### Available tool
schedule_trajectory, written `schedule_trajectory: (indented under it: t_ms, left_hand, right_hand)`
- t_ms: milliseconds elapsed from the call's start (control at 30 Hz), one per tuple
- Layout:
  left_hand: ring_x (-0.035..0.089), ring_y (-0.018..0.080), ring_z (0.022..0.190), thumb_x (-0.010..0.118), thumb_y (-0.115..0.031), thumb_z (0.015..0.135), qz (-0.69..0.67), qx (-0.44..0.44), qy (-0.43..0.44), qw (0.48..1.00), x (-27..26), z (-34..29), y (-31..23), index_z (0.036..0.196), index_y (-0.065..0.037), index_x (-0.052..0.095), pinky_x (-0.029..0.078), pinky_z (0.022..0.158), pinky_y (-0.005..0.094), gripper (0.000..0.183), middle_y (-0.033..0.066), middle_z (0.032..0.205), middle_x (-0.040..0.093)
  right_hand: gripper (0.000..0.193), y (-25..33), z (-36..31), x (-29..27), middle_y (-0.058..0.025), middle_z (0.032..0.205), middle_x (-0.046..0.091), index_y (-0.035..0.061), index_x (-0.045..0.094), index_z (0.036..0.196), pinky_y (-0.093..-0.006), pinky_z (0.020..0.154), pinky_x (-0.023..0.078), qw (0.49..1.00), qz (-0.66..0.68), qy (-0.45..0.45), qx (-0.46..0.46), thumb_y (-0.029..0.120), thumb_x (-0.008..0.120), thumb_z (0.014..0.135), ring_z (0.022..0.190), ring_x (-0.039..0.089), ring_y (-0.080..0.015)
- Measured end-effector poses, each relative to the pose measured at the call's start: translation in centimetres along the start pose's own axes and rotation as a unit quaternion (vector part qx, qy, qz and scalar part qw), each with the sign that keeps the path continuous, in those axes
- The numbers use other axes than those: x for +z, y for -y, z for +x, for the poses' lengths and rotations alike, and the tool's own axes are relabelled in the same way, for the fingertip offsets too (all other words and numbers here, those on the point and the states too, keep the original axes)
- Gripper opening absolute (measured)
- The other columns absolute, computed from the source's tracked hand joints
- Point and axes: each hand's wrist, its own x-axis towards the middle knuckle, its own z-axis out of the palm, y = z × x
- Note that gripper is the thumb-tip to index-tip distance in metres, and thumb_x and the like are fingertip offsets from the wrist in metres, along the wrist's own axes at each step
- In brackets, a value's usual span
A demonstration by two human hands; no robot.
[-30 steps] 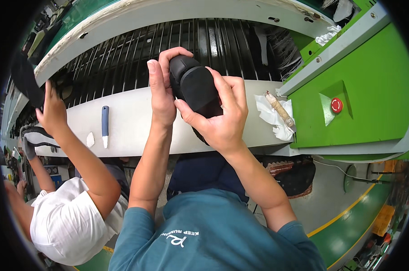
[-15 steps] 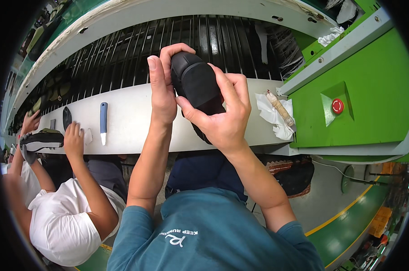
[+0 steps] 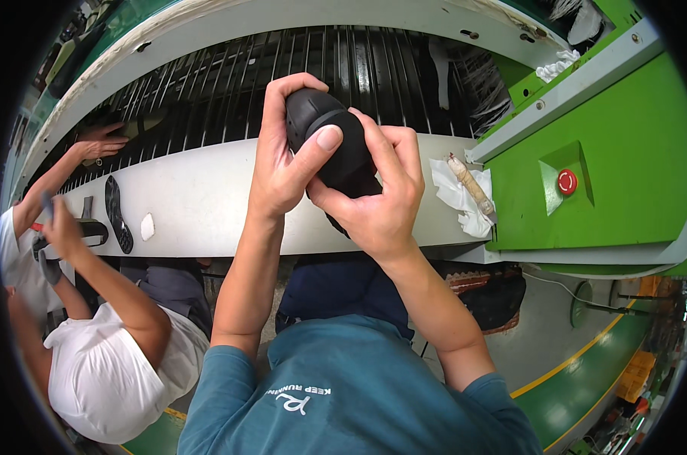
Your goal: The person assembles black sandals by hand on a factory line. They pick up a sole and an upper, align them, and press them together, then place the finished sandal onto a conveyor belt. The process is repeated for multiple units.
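Note:
A black shoe (image 3: pixel 352 155) is held up between my two hands, above the white ledge, with its rounded toe end pointing away from me. My left hand (image 3: pixel 279 163) wraps the left side of the toe. Its fingers curl around the far edge and its thumb presses across the upper surface. My right hand (image 3: pixel 389 186) grips the right side, with the forefinger along the edge and the thumb on the near part. My palms and fingers hide much of the shoe's sides, and its lower end shows only partly below my right thumb.
A beige roll (image 3: pixel 471 182) lies on crumpled white paper at right, beside a green machine panel (image 3: pixel 616 159) with a red button (image 3: pixel 567 181). Dark rods (image 3: pixel 214 91) run beyond the white ledge (image 3: pixel 199 205). At left sit a black outsole (image 3: pixel 117 216), a white scrap (image 3: pixel 148 226) and co-workers.
My left thumb has come down from beside the shoe onto its upper surface. At left, the blue-handled knife has gone from the ledge, the co-worker's hand has moved left, and the outsole lies nearer.

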Motion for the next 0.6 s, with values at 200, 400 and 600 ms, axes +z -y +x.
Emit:
schedule_trajectory:
  t_ms: [200,400,600]
  left_hand:
    - [0.063,0.0147,0.094,0.077,-0.036,0.096,0.007,0.024,-0.008,1.0,-0.2,-0.5,-0.4,0.142,-0.005,0.052,0.054,0.086,0.0309,0.061,0.0088,0.108,0.063]
    - [0.062,0.0175,0.099,0.075,-0.047,0.094,0.026,0.057,-0.038,0.997,-0.8,-1.7,0.1,0.143,-0.004,0.05,0.053,0.091,0.0344,0.07,0.0109,0.114,0.059]
    - [0.061,0.0224,0.106,0.076,-0.056,0.09,0.06,0.106,-0.049,0.991,-1.2,-2.2,1.0,0.141,-0.003,0.051,0.052,0.096,0.0394,0.079,0.0139,0.125,0.051]
  right_hand:
    - [0.083,0.4,-0.4,-0.3,-0.0072,0.112,0.063,0.004,0.073,0.141,-0.0356,0.082,0.059,1.0,-0.006,0.019,0.007,0.015,0.102,0.063,0.099,0.068,-0.0226]
    - [0.073,1.4,1.9,-3.7,-0.0088,0.118,0.066,0.005,0.073,0.137,-0.0372,0.089,0.059,0.977,0.16,0.128,0.051,0.019,0.102,0.072,0.101,0.069,-0.0227]
    - [0.018,-0.6,2.8,-3.2,-0.0056,0.11,0.071,0.006,0.084,0.1,-0.031,0.088,0.055,0.944,0.291,0.118,0.106,0.012,0.095,0.088,0.1,0.07,-0.0155]
